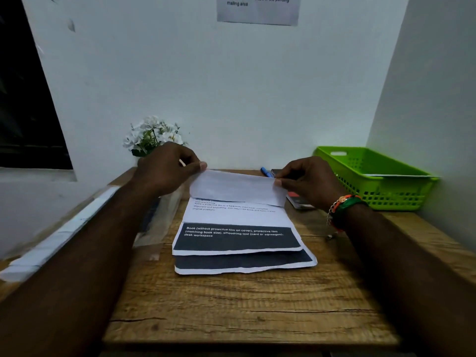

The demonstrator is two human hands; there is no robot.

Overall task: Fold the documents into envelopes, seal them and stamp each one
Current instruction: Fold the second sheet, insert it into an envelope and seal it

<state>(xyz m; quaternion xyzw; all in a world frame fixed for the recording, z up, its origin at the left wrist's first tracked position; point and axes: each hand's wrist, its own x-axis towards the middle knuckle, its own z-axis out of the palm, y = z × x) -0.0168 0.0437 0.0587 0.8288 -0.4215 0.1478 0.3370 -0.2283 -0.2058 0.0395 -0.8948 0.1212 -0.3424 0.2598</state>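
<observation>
**A:** What does the head camera show?

**B:** A small wooden desk (231,305) seen from above, set in a white corner. Two bare forearms reach forward over it. In the middle lies a printed document (239,220), on top of at least one more sheet (247,264) whose dark band shows beneath its near edge.

**A:** What are the hands doing?

**B:** The left hand (167,166) pinches the far left corner of the top sheet between thumb and fingers. The right hand (306,181), a beaded bracelet (345,207) at its wrist, pinches the far right corner. Both are closed on the paper, and the far part of the sheet is lifted and curled toward the person, its blank back showing.

**A:** How will the paper handle?

**B:** I'd judge it light, thin and floppy; it sags between the two grips. Holding both corners keeps the edge level, so the fold should land square. Its edges look slightly ragged, so a hard tug might tear it.

**A:** Anything else nearby?

**B:** A green basket (401,191) at the right, white flowers (152,135) at the back left, a blue pen (266,172) behind the paper, and a notice (257,9) on the wall. Pale blurred items lie at the left; I can't tell whether they are envelopes.
</observation>
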